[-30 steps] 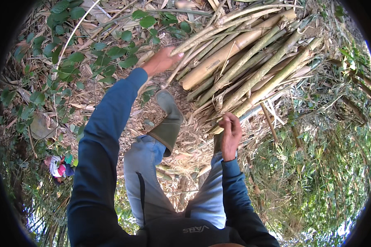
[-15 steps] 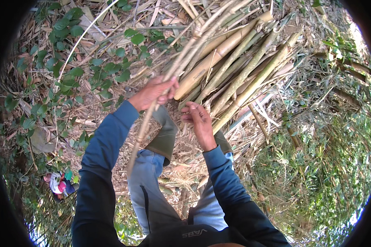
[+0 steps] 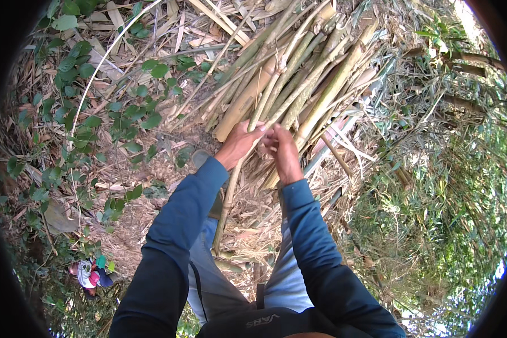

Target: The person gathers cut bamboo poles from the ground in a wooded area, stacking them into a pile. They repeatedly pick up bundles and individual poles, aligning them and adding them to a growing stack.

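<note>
My left hand (image 3: 239, 145) is closed around a thin bamboo stick (image 3: 227, 197), whose lower end points down between my legs. The stick's upper part leans over a pile of cut bamboo poles (image 3: 332, 96). Close beside it, my right hand (image 3: 284, 152) is closed, fingers curled inward near the left fingertips. What lies between its fingers is hidden. Another thin stick (image 3: 307, 84) slants up and right from between the hands across the pile. A thicker yellow-tan pole (image 3: 239, 107) lies just beyond my left hand.
Leafy green vines (image 3: 127, 115) spread over dry litter at the left, with a pale curved stem (image 3: 93, 79) among them. Dense bamboo foliage (image 3: 428, 231) fills the right. A small colourful heap (image 3: 90, 276) sits at the lower left. My jeans-clad legs (image 3: 208, 276) stand below.
My left hand has moved right and slightly down with the stick, which now lies over the pile's middle. My right hand has shifted slightly right and curled, now next to the left. The view has shifted.
</note>
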`<control>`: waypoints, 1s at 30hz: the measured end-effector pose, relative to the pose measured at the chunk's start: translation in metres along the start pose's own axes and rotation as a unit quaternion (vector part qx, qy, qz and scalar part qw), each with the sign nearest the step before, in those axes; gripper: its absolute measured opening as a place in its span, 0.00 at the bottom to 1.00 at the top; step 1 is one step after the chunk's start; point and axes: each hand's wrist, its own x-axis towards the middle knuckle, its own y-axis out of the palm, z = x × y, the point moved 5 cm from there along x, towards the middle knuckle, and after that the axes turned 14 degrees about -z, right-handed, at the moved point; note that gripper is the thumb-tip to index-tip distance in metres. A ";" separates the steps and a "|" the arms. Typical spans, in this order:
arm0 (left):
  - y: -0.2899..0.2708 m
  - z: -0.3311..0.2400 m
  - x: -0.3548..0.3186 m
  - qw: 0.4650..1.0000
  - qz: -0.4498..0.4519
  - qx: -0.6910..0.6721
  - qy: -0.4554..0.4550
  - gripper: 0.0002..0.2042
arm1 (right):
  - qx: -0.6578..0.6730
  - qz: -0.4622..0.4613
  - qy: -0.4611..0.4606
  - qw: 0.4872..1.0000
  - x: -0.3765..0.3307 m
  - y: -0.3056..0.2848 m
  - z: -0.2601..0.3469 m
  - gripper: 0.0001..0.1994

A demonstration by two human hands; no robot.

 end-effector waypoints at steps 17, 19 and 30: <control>0.001 0.016 -0.023 0.989 0.022 -0.123 -0.081 0.25 | -0.022 -0.069 -0.147 0.987 0.007 -0.009 0.019 0.11; 0.009 0.022 -0.019 0.983 0.038 -0.160 -0.082 0.24 | -0.018 -0.080 -0.187 0.979 -0.016 -0.022 -0.003 0.13; 0.040 0.031 -0.020 0.976 -0.020 -0.216 -0.026 0.17 | -0.114 -0.043 -0.135 0.983 -0.139 -0.019 -0.106 0.16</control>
